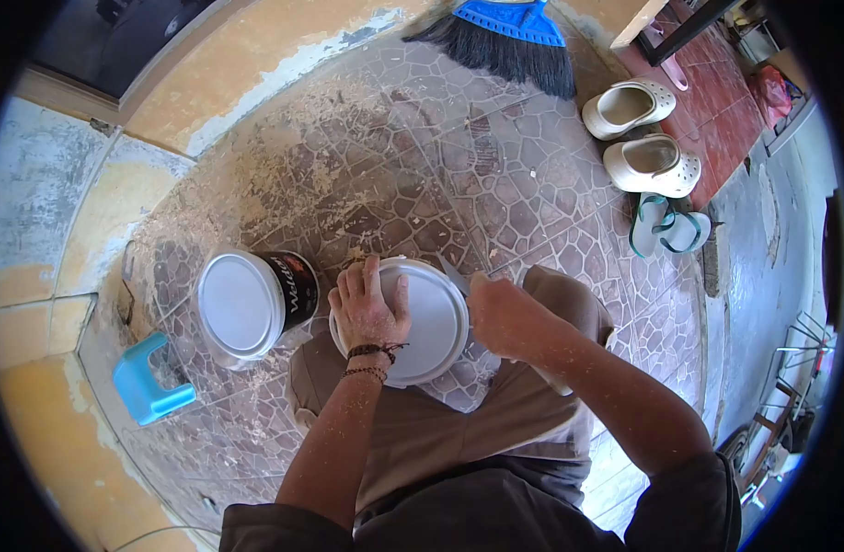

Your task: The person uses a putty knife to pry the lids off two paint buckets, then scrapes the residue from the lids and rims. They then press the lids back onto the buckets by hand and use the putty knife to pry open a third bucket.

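Note:
A round bucket with a pale lid [431, 322] stands between the person's knees. My left hand [369, 308] lies on the lid's left part with its fingers spread, bracelets at the wrist. My right hand [500, 316] is closed round the handle of a knife [452, 274], whose blade points up and left along the lid's right edge. Most of the handle is hidden in the fist. Just left of my left hand is a second bucket, dark with a white lid [241, 306].
A light blue plastic stool [149, 379] lies at the left. A blue broom head [509, 37] rests at the top. Cream clogs [652, 166] and green-strapped sandals [666, 225] are at the right. Wood shavings cover the tiled floor [302, 175] near the wall.

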`<state>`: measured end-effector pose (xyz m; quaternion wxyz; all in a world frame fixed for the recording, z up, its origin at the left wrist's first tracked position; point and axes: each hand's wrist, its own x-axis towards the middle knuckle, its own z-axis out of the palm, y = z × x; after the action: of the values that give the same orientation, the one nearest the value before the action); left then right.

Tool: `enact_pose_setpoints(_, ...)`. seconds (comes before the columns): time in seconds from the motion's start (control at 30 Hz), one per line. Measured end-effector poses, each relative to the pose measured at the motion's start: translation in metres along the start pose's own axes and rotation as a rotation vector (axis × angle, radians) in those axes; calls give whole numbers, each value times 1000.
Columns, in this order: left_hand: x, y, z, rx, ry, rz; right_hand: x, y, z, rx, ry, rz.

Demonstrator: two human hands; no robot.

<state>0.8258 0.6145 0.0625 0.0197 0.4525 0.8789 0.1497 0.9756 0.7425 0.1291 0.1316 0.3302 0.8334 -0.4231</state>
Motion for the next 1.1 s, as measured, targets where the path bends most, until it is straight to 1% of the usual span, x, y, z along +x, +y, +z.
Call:
enact_pose_setpoints(0.07, -3, -2, 0, 5, 0, 3, -7, -14, -18, 73, -90, 123)
enact_pose_setpoints(0.17, -1, -2, 1, 0, 5, 3, -3, -7, -15, -19, -74, 81)
enact_pose_setpoints(0.27, -1, -2, 3, -1, 4, 3, 3, -34, -48, 90, -278, 327)
enact_pose_setpoints(0.37, 0, -2, 1, -12, 3, -3, 3, -32, -61, 115, -337, 304)
enact_pose_setpoints(0.47, 0, -2, 1, -12, 5, -8, 2, -11, -47, -7, -317, 60)
enact_pose_setpoints(0.57, 0, -4, 3, -11, 5, -5, 4, 7, -47, -105, -260, -22)
enact_pose_setpoints(0.67, -2, -3, 0, -25, -6, -18, 5, 8, -51, -109, -252, -63)
enact_pose_setpoints(0.77, 1, 0, -2, -48, -20, -31, 3, 1, -54, -69, -249, -10)
enact_pose_setpoints(0.87, 1, -1, -2, -43, -20, -26, 7, 8, -54, 21, -205, 72)
enact_pose_setpoints(0.97, 2, -2, -1, -36, -18, -14, 9, 10, -56, 145, -303, 162)
enact_pose_setpoints(1.1, 3, 0, -3, -31, -23, -17, 7, 13, -64, 247, -370, 223)
